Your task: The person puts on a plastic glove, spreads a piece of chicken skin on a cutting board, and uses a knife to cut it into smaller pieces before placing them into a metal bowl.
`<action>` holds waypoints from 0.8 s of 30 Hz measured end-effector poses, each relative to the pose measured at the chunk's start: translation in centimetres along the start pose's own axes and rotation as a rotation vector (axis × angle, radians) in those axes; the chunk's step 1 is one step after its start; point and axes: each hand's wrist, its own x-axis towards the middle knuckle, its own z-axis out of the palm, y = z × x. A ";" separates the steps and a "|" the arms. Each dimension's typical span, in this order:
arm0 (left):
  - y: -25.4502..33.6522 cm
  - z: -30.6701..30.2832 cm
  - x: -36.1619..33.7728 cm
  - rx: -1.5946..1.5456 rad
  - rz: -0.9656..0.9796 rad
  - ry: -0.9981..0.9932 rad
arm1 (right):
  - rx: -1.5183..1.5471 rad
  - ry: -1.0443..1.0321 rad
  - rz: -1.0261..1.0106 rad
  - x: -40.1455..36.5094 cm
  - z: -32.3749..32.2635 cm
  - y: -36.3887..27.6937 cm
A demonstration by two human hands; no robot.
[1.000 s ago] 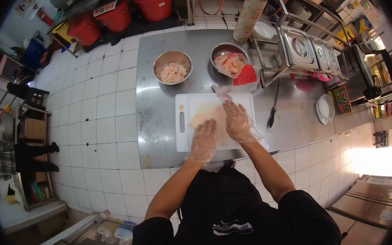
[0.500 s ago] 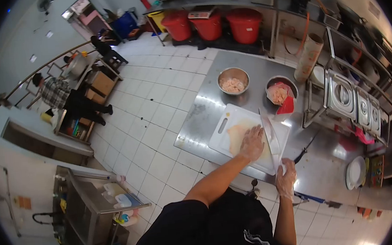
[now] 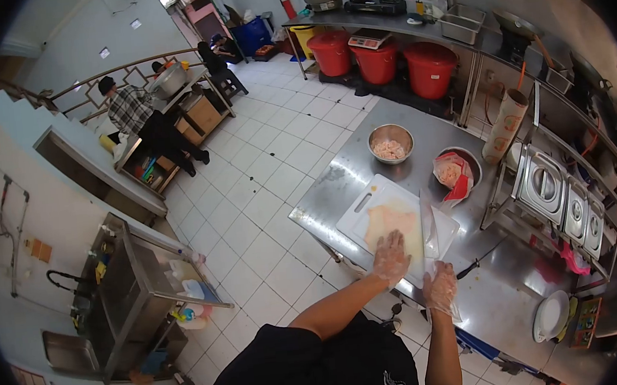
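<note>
Starting left of the cutting board (image 3: 358, 214), white tiled floor (image 3: 252, 219) lies wide and open right up to the desk (image 3: 324, 198), whose corner juts out beyond the board's left edge. The board lies askew, its handle slot at the far left and its near edge close to the desk's front rim, with only a thin strip of steel between.

On the board's middle lies a pale fillet (image 3: 388, 218), cream-coloured, broad, flat and smooth. The left hand (image 3: 390, 257), in a thin clear glove, presses on the fillet's near end, grip open, fingers flat and spread.

Just right of it a long knife (image 3: 421, 226) crosses the board's right part, its narrow blade running near to far beside the fillet's right edge. The right hand (image 3: 440, 287), also gloved, sits off the board's near-right corner with its grip closed, apparently on the knife handle, which the glove hides.

Beyond the board's far edge stand a steel bowl (image 3: 390, 143) of pale pieces and a second bowl (image 3: 455, 168) holding a bag. Right of the board, bare steel carries a dark-handled spare knife (image 3: 476, 262). Farther right, racked steel pans (image 3: 546, 183) wall in that side, and a white plate (image 3: 550, 316) lies near the front.
</note>
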 end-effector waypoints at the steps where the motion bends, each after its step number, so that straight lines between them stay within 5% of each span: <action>1: -0.1 -0.3 -1.1 0.018 -0.025 -0.003 | -0.082 -0.033 0.018 0.3 0.5 -0.1; 8: -2.8 0.8 0.2 -0.010 -0.093 -0.016 | -0.148 -0.098 0.049 2.7 1.4 -0.2; 24: -6.0 -1.6 3.7 -0.082 0.179 -0.086 | -0.319 -0.175 0.120 4.7 3.6 -0.3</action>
